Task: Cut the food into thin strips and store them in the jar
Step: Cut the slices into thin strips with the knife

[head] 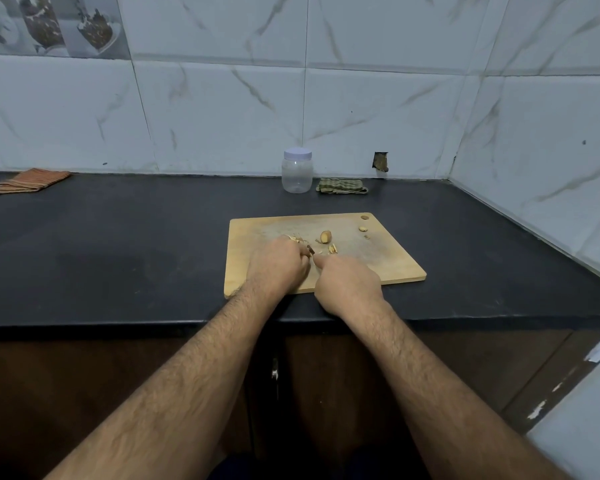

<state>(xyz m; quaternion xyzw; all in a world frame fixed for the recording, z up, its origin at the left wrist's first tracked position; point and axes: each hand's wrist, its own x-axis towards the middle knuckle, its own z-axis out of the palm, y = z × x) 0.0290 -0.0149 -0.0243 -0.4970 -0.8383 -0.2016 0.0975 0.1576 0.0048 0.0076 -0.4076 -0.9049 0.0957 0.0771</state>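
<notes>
I'm seeing both hands, left hand [280, 264] and right hand [346, 285], curling fingers at the cutting board's [388, 258] near edge; what they are clamping I cannot tell.

Wooden cutting board [388, 265] on dark table [118, 244]. Left hand [278, 268] and right hand [347, 282] curled close together over cut pieces; ginger chunk [325, 236] just beyond. Lidded clear jar [297, 171] upright near wall, beside green cloth [342, 186].

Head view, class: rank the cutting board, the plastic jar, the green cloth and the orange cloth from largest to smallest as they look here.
1. cutting board, clearly largest.
2. orange cloth.
3. plastic jar and green cloth: these look about alike in area, so no firm order.
All three small items lie farther from the camera than the board.
</notes>
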